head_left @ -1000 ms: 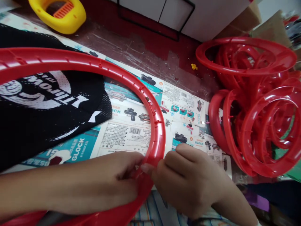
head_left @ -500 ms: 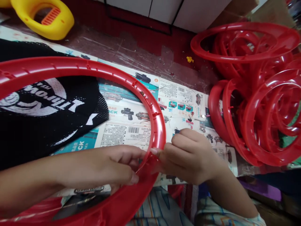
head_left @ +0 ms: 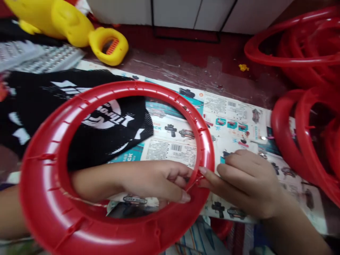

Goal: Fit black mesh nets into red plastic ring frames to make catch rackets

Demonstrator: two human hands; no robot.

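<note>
1. Printed toy-gun packaging sheets (head_left: 233, 120) cover the worn red tabletop.
2. Left hand (head_left: 156, 180) reaches through the red plastic ring (head_left: 87, 226), pinching its inner edge; right hand (head_left: 247, 180) pinches the same spot from outside.
3. Since a second ago the ring sits more fully in view, grip unchanged.
4. It is glossy and ribbed, with small pegs.
5. More red rings (head_left: 305, 117) are piled to the right.

Yellow toy (head_left: 66, 24) (rear-left), blk cloth (head_left: 39, 106)

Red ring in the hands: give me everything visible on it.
The red ring is one glossy moulded piece that looks like plastic, with a broad band, small ribs and pegs along its inner face, and an open centre. It is tilted toward the camera above the printed sheet. The left hand reaches through the opening and pinches the right side of the rim; the right hand meets it there from outside.
</note>
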